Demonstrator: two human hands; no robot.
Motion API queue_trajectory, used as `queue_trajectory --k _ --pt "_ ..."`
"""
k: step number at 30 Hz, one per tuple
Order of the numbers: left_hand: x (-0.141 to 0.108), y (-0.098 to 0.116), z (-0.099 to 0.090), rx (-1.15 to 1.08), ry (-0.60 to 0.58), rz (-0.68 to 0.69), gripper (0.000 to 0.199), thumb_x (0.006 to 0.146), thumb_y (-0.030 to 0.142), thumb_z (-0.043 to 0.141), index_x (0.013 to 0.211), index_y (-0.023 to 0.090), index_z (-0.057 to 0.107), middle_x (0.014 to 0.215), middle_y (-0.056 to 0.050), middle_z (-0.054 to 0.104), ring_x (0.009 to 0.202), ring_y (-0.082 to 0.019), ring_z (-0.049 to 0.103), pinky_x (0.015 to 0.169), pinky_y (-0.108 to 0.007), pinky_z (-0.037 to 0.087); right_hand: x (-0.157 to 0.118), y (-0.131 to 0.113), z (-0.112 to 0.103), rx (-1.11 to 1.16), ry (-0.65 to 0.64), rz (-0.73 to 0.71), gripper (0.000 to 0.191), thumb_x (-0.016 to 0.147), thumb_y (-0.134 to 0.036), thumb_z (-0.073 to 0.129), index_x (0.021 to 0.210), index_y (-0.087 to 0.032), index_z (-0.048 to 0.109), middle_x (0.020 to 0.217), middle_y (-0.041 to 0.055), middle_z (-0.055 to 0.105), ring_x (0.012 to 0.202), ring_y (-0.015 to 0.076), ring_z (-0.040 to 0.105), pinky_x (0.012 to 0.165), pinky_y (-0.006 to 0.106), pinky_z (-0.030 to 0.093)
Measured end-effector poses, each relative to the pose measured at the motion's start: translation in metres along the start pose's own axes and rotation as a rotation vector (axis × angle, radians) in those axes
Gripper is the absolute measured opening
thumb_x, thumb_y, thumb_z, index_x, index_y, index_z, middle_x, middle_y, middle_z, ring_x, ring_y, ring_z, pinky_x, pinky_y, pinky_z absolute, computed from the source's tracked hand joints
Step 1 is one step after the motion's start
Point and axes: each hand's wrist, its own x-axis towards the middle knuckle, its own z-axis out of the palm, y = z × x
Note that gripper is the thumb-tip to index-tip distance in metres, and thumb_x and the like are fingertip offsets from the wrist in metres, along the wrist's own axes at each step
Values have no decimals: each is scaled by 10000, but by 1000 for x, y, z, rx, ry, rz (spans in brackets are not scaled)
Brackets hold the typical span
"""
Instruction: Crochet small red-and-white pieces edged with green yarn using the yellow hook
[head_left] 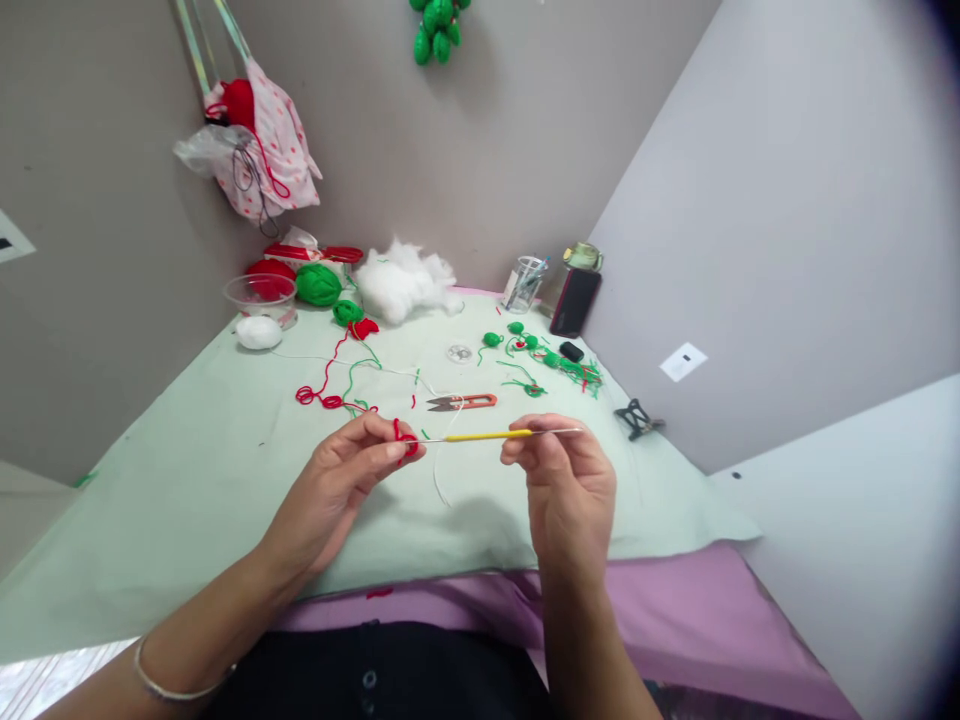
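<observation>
Left hand [349,460]: thumb and fingers pinched on a small red yarn piece [407,443]. Right hand [568,480]: digits closed on a yellow-handled hook [484,436]. The hook spans the gap between the hands, above the table [217,480], its long axis nearly level, left to right; one metal end meets the red piece, the other points right. Beyond: a clear cup [521,292] holding slender sticks [541,270]; a clear bowl [283,310], with red yarn [270,276] inside or behind it (indistinguishable); a hanging spotted bag [281,135] with a red bundle [239,104] in its mouth.

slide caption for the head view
Left hand pinches red yarn, right hand holds a yellow-handled crochet hook, orange-handled thread snips lying on the pale green cloth beyond.
</observation>
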Motion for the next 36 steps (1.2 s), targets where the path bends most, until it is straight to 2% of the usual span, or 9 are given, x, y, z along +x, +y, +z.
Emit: queue_trajectory --k 5,10,16,20,23,26,29,33,36 --pt "1 -1 -4 23 17 3 157 812 275 848 750 216 717 869 25 652 980 -166 691 1030 -282 496 2 -2 -2 20 8 4 139 946 -329 717 931 -227 811 901 37 804 695 131 772 649 244 646" --pt "1 -1 -1 8 8 -9 165 801 275 856 740 208 718 871 22 662 961 -166 698 1020 -287 509 -1 -1 -3 -12 4 -58 140 963 -320 691 938 -244 806 889 13 763 670 120 733 648 266 621" --pt "-1 -5 10 1 -41 -51 177 793 313 865 766 192 739 858 9 673 933 -180 703 1036 -335 515 -13 8 5 -248 -317 -43 164 1005 -311 633 1016 -254 787 885 21 703 781 139 671 735 301 552" --pt "0 -6 11 22 -7 -73 210 780 353 883 769 190 751 836 8 676 916 -173 691 1039 -343 505 -19 13 6 -188 -231 -44 267 1066 -345 510 1122 -282 764 934 27 760 765 149 713 745 323 577" --pt "0 -6 9 28 1 -77 233 766 376 891 763 193 747 824 7 670 933 -187 686 1029 -347 492 -19 10 5 -172 -225 -71 239 1061 -326 526 1097 -283 759 918 16 771 761 144 726 730 305 591" --pt "0 -8 7 71 -15 -17 213 790 362 872 770 199 737 861 2 671 951 -184 649 980 -316 471 -20 4 5 -310 -309 -148 165 1016 -222 608 1077 -281 749 877 1 752 769 132 705 708 273 579" --pt "-1 -10 6 150 -57 62 175 841 335 827 789 203 725 899 -1 659 922 -161 581 893 -278 441 -23 5 9 -520 -391 -306 230 984 -124 612 1118 -268 731 916 26 767 824 156 708 730 298 589" --pt "-2 -9 8 161 -108 40 193 868 330 791 767 193 700 853 0 613 877 -157 531 865 -277 420 -29 15 13 -689 -346 -581 400 932 -56 638 1249 -291 706 1011 65 789 882 206 734 732 352 614" --pt "-4 -5 10 124 -145 -37 194 862 342 782 771 187 708 854 -12 618 898 -176 542 907 -303 427 -32 20 13 -659 -318 -611 482 926 -68 654 1334 -323 674 1080 71 789 916 225 737 736 373 613"
